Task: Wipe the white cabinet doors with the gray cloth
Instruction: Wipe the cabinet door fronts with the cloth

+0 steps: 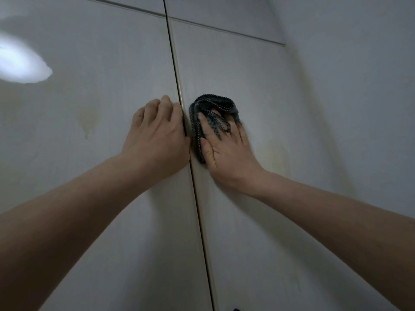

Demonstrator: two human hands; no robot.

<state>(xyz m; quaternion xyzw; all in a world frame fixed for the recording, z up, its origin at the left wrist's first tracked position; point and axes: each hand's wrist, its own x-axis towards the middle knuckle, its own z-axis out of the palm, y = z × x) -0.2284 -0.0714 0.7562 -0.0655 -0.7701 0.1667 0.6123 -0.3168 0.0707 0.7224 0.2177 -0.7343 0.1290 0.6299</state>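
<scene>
Two tall white cabinet doors fill the view: a left door [89,135] and a right door [258,221], split by a thin vertical gap. My right hand [226,151] presses a crumpled gray cloth [210,108] flat against the right door, just beside the gap. My left hand [157,133] rests on the left door with its fingertips curled into the gap at the door's edge. Yellowish stains mark both doors, one on the left [88,117] and one by my right wrist [276,156].
A horizontal seam [224,30] separates these doors from upper cabinet doors above. A plain wall [359,86] meets the cabinet on the right. A bright light reflection [20,61] glares on the left door.
</scene>
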